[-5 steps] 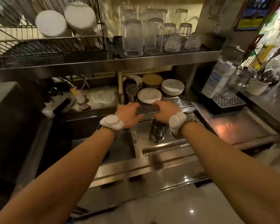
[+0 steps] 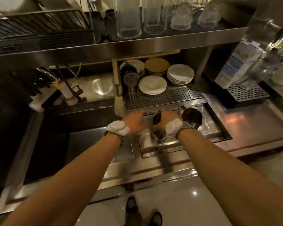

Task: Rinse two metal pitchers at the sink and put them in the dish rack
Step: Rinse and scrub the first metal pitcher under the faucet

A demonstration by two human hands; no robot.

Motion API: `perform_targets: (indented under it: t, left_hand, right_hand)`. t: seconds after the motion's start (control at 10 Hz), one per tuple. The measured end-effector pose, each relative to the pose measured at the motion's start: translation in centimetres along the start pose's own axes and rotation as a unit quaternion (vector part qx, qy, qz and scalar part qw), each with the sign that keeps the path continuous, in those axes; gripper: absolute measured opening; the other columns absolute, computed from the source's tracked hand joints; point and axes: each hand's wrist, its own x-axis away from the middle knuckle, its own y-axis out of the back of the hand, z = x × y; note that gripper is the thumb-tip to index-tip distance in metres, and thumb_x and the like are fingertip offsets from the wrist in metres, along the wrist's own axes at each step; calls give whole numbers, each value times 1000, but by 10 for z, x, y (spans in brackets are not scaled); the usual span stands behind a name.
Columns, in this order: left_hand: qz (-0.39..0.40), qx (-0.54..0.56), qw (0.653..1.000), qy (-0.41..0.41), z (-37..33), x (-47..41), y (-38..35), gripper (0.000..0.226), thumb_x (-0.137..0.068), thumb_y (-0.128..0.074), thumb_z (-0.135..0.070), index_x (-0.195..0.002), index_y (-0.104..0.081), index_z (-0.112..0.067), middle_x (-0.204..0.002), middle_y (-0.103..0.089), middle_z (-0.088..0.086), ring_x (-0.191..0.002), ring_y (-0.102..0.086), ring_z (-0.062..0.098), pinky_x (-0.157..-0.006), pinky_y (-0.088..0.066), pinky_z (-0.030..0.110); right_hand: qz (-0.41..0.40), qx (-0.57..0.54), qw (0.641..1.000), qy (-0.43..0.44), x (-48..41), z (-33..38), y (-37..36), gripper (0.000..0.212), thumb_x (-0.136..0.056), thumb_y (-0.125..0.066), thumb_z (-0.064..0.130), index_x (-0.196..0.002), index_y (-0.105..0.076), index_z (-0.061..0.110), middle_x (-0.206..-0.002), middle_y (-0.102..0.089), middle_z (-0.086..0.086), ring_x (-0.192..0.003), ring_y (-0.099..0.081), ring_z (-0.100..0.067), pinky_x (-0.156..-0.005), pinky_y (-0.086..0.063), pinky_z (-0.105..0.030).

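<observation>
Pitchers, metal, two: one (image 2: 158, 126) in the recessed rinse tray (image 2: 209, 128), now closed in the right hand (image 2: 163, 119), fingers wrapped round it; second (image 2: 191, 117) newly in view just right, untouched. Left hand (image 2: 135, 122) has come off the tray's edge, fingers spread, empty. Rinsing in progress; dish rack (image 2: 39, 26) awaits both.

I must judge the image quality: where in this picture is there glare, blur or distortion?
Head view: dim warm light; glare spots on the steel counter and floor; the left hand and right hand are motion-blurred, as is the pitcher beneath them; the wide lens bends the shelf and stretches the forearms.
</observation>
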Motion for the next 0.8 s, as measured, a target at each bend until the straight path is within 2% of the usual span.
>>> perform_targets:
  t: [0.1, 0.2, 0.3, 0.4, 0.5, 0.6, 0.7, 0.8]
  left_hand:
    - [17, -1, 1000, 9, 7, 0, -4, 55, -89, -57, -27, -140, -39, -16, -142, -48, 11, -126, -50, 28, -103, -44, 42]
    - [6, 39, 999, 26, 15, 6, -5, 58, -88, -58, -26, -142, -35, -20, -141, -48, 9, -125, -51, 27, -102, -46, 44]
    - [-2, 67, 997, 46, 25, 17, 2, 67, -88, -58, -24, -147, -26, -22, -143, -47, 11, -125, -53, 30, -101, -46, 44]
    - [-20, 74, 996, 52, 40, 30, 16, 73, -87, -55, -20, -150, -18, -25, -141, -49, 14, -120, -57, 34, -98, -48, 47]
    - [-44, 81, 995, 47, 55, 38, 36, 72, -89, -53, -13, -151, -19, -23, -145, -45, 14, -126, -52, 33, -105, -43, 45]
    - [-54, 56, 996, 35, 77, 47, 60, 62, -91, -55, -10, -148, -32, -15, -144, -47, 13, -130, -49, 30, -109, -39, 39]
    - [-33, 9, 998, 49, 122, 59, 77, 42, -90, -59, -14, -132, -54, -13, -131, -60, 11, -120, -57, 29, -102, -44, 38]
    - [-21, 13, 997, 73, 156, 65, 81, 32, -86, -64, -16, -117, -65, -11, -115, -68, 11, -105, -65, 28, -93, -52, 41]
  right_hand:
    - [16, -1, 998, -64, -6, -2, -13, 82, -72, -77, 46, -131, -42, 0, -125, -57, -19, -114, -57, -35, -87, -48, -37]
    - [26, 12, 999, -44, -11, 2, -11, 61, -73, -78, 38, -118, -56, 3, -116, -63, -17, -101, -61, -30, -78, -50, -34]
    - [38, 28, 999, 6, -9, 15, -2, 52, -65, -82, 33, -106, -61, 8, -103, -66, -11, -88, -62, -26, -69, -49, -30]
    - [26, 19, 996, 81, -11, 46, 9, 53, -65, -81, 28, -109, -57, 9, -106, -65, -11, -94, -62, -28, -69, -45, -29]
    - [36, 23, 990, 138, -14, 83, 7, 49, -77, -74, 23, -118, -56, 4, -117, -63, -16, -105, -61, -31, -79, -45, -30]
    - [38, 33, 986, 160, -18, 124, -5, 60, -74, -76, 18, -126, -51, 4, -123, -59, -18, -113, -57, -34, -93, -48, -39]
    - [45, 49, 979, 193, -33, 171, -20, 61, -74, -76, 17, -127, -49, 4, -122, -58, -18, -113, -57, -36, -95, -48, -42]
    - [73, 50, 980, 179, -43, 194, -36, 56, -76, -75, 16, -124, -49, 5, -121, -59, -16, -111, -58, -32, -91, -47, -36]
